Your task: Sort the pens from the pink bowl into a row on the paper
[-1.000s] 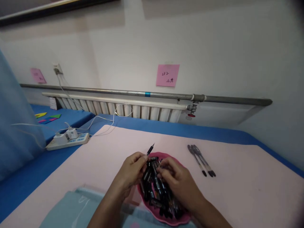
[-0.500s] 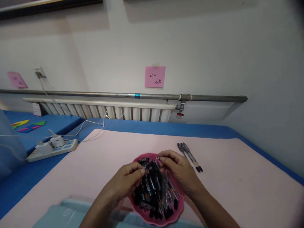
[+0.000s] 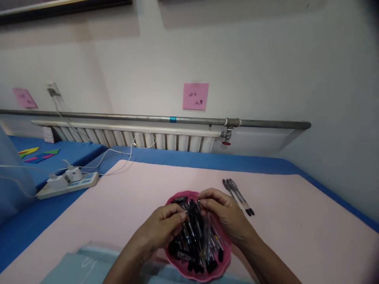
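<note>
Above a pink scalloped bowl (image 3: 226, 262) my two hands face each other, fingertips close together. My left hand (image 3: 166, 225) is closed in a pinch on a small black pen part (image 3: 191, 207), which looks like a cap. Opposite it, my right hand (image 3: 223, 211) pinches too; a small shiny end shows at its fingertips, the rest covered by the fingers. The bowl is heaped with black pen caps, clear pen barrels (image 3: 206, 236) and other pen parts. To the right of the bowl lie several assembled pens (image 3: 238, 196) side by side, with black ends.
A pink sheet (image 3: 133, 193) covers the blue table (image 3: 183, 157). On the left sits a power strip (image 3: 68, 185) with plugs and white cables. Light blue cloth (image 3: 77, 266) lies at the near edge. A radiator (image 3: 171, 141) and pipe run along the wall behind.
The black part in my left hand has tilted up and stands apart from the right fingertips. Both hands stay over the bowl. The whole view has shifted slightly.
</note>
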A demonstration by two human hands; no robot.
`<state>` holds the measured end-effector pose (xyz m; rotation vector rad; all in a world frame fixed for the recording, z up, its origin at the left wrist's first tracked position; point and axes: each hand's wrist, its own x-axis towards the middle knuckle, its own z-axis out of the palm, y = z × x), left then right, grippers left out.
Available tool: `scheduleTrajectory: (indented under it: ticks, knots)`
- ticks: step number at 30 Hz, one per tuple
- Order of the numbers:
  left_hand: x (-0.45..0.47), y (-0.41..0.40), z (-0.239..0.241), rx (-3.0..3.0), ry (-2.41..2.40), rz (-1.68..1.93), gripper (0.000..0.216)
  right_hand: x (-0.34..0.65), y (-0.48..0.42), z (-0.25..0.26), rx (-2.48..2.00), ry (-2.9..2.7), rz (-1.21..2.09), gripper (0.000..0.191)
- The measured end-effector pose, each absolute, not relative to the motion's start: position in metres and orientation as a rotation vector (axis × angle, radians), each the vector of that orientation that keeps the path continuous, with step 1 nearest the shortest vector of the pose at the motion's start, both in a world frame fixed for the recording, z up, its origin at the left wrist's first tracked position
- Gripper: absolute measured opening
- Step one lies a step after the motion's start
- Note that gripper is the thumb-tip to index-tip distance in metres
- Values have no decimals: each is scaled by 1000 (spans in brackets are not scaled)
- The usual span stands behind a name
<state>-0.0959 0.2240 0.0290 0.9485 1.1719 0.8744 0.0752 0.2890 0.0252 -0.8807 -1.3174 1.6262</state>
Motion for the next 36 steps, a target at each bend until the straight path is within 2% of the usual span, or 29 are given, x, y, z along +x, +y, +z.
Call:
scheduleTrajectory:
  ticks: [13,17,21,24,28,31,36]
  knots:
    - [-92,220,30,755,956,910,31,78,287,27,-762,-1248,1605,19]
    - [-88,220,32,763,996,957,33,71,283,27,-747,-1112,1719,26]
    - [-85,221,30,781,997,988,36,67,281,25,-784,-1051,1828,18]
    - [-82,221,28,804,981,991,36,66,279,25,-822,-1019,1813,28]
    - [-80,221,29,747,990,1012,37,61,273,29,-756,-1020,1805,23]
    - [-82,220,31,700,994,1018,36,59,271,32,-655,-963,1879,29]
    - [-80,221,29,699,969,1037,37,56,272,30,-704,-914,1857,21]
